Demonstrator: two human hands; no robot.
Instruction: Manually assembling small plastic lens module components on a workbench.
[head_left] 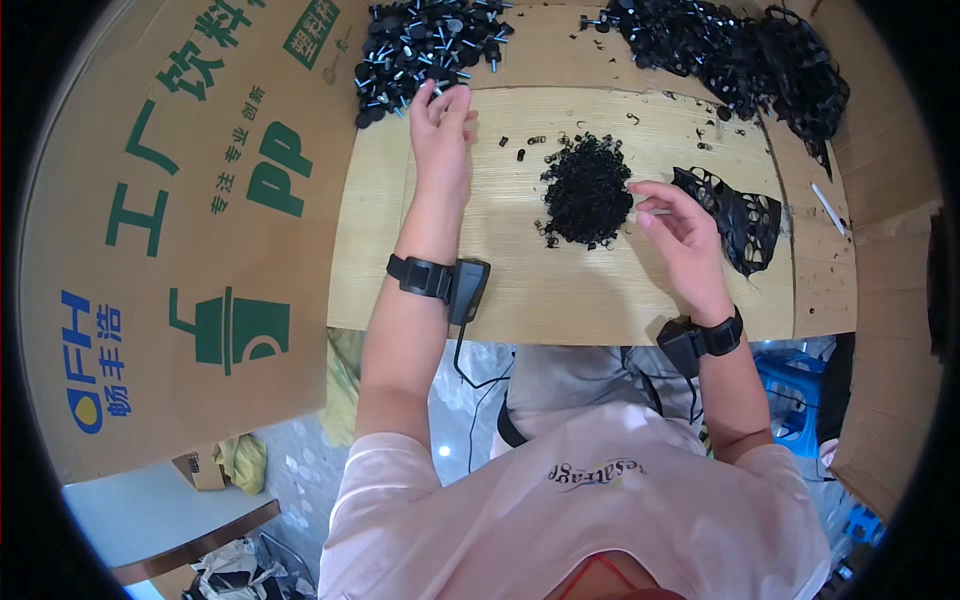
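Observation:
My left hand (440, 118) is at the near edge of a heap of black round-headed screws (425, 50) with metal shanks, at the far left of the board. Its fingers are bent and apart, and I see nothing held in them. My right hand (682, 228) is just right of a pile of small black clip-like pieces (588, 192). Its thumb and fingers are curved and apart, fingertips close to the pile's edge, with nothing visible between them.
A pale wooden board (540, 295) forms the worktop. Right of my right hand lies a black perforated sheet (745, 222); more black perforated scraps (720, 55) are heaped at the far right. A white stick (828, 208) lies near the right cardboard wall (890, 150). A tall printed carton (200, 260) stands left.

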